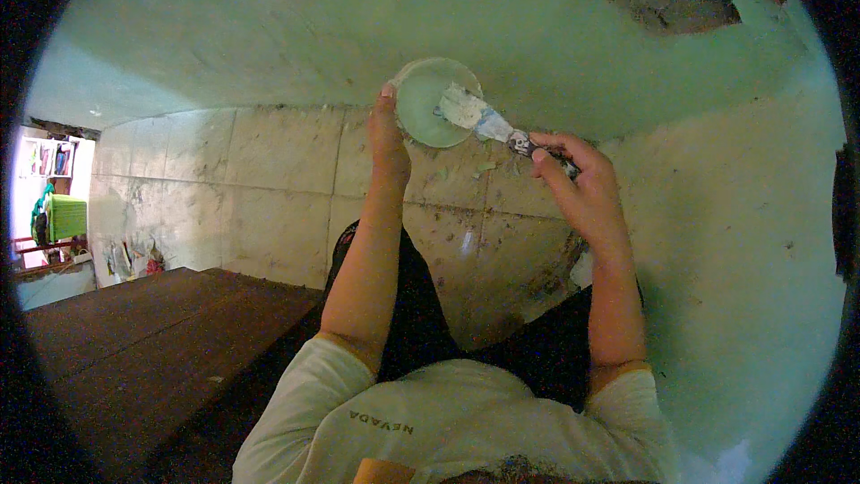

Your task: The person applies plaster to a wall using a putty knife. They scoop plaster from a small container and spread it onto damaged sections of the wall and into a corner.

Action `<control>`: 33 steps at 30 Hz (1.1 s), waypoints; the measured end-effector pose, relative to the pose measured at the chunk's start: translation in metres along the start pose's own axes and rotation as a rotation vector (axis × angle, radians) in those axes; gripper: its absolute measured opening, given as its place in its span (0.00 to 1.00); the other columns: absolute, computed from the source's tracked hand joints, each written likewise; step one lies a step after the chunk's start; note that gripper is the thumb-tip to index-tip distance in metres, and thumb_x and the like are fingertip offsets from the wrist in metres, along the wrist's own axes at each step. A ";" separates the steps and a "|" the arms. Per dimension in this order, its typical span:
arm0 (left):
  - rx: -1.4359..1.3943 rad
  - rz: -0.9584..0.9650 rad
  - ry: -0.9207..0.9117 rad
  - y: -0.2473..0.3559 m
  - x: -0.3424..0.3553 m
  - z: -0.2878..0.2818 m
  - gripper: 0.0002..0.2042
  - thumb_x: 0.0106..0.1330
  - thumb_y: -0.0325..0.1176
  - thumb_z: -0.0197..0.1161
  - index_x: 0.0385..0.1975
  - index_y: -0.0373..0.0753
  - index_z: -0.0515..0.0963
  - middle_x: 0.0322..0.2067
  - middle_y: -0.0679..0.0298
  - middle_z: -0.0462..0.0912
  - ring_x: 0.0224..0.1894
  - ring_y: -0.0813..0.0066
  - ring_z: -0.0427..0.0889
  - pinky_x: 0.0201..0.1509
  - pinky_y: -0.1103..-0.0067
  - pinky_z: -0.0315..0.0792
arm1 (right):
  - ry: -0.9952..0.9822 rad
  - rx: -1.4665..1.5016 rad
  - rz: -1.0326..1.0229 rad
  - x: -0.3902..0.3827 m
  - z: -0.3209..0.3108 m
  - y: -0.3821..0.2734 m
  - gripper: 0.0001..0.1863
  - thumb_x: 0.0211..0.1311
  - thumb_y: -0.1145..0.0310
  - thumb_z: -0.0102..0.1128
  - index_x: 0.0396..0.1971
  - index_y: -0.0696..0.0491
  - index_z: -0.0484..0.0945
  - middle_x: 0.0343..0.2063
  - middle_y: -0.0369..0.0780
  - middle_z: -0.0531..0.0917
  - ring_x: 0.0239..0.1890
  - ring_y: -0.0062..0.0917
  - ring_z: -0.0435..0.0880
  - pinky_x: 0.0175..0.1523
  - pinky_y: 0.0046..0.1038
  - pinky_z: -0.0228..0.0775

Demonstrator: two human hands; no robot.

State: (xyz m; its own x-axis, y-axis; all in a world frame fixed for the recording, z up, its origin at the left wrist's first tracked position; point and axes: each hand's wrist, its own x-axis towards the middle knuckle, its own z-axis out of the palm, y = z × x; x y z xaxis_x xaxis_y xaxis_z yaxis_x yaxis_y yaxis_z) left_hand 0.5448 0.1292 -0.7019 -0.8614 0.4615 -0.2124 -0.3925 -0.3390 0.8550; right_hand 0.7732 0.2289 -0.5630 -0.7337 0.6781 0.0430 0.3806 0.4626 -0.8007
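My left hand (390, 139) grips the left side of a round, pale translucent tub (437, 130), its thumb at the rim. The tub is held up close to the green wall. In my right hand (582, 184) is a putty knife (493, 125) with a dark patterned handle, fingers and thumb closed round it. Its blade reaches over the tub's opening and carries a lump of whitish paste (461, 106). How much lies inside the tub is hard to make out.
The green wall (296, 45) has a long patch of broken plaster (645, 4) at the upper right. Debris is scattered over the tiled floor (278, 152). A dark wooden surface (170, 332) stands at the left; beyond it are a lime-green basket (66, 217) and shelves (49, 157).
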 end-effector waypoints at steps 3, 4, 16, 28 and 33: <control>0.047 0.041 -0.041 0.000 -0.003 0.002 0.24 0.69 0.51 0.52 0.53 0.36 0.74 0.51 0.60 0.77 0.54 0.68 0.72 0.61 0.71 0.63 | -0.134 0.064 0.252 0.008 0.008 0.004 0.12 0.62 0.64 0.59 0.40 0.54 0.81 0.32 0.40 0.85 0.33 0.27 0.83 0.44 0.29 0.73; 0.051 0.056 -0.053 0.001 -0.005 0.003 0.23 0.69 0.50 0.52 0.52 0.37 0.74 0.50 0.60 0.78 0.53 0.67 0.74 0.59 0.69 0.66 | -0.116 0.083 0.248 0.008 0.012 0.008 0.11 0.62 0.64 0.59 0.39 0.55 0.81 0.31 0.40 0.84 0.32 0.26 0.83 0.43 0.29 0.73; 0.314 0.334 -0.128 0.001 -0.014 0.015 0.25 0.70 0.45 0.51 0.56 0.28 0.71 0.54 0.52 0.76 0.57 0.64 0.72 0.62 0.72 0.63 | 0.058 0.188 0.174 0.008 0.060 0.076 0.11 0.63 0.64 0.60 0.39 0.55 0.81 0.24 0.36 0.82 0.27 0.19 0.78 0.34 0.23 0.70; 0.229 0.148 -0.108 -0.003 -0.016 0.014 0.24 0.72 0.47 0.50 0.53 0.29 0.73 0.49 0.57 0.78 0.53 0.69 0.74 0.59 0.76 0.65 | 0.150 0.216 0.069 0.010 0.067 0.086 0.11 0.62 0.65 0.62 0.39 0.54 0.81 0.28 0.38 0.83 0.28 0.22 0.79 0.36 0.24 0.70; 0.158 0.092 -0.062 -0.006 -0.013 0.014 0.24 0.71 0.47 0.50 0.52 0.30 0.74 0.47 0.59 0.78 0.50 0.72 0.73 0.58 0.76 0.65 | 0.134 0.389 0.171 0.011 0.073 0.089 0.11 0.64 0.67 0.60 0.44 0.54 0.81 0.23 0.33 0.80 0.20 0.10 0.68 0.22 0.16 0.57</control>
State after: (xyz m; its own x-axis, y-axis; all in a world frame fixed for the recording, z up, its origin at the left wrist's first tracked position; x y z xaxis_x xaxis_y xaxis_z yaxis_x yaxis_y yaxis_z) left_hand 0.5631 0.1363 -0.6972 -0.8675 0.4862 -0.1046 -0.2534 -0.2511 0.9342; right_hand 0.7584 0.2357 -0.6771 -0.5893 0.8061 -0.0535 0.2317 0.1052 -0.9671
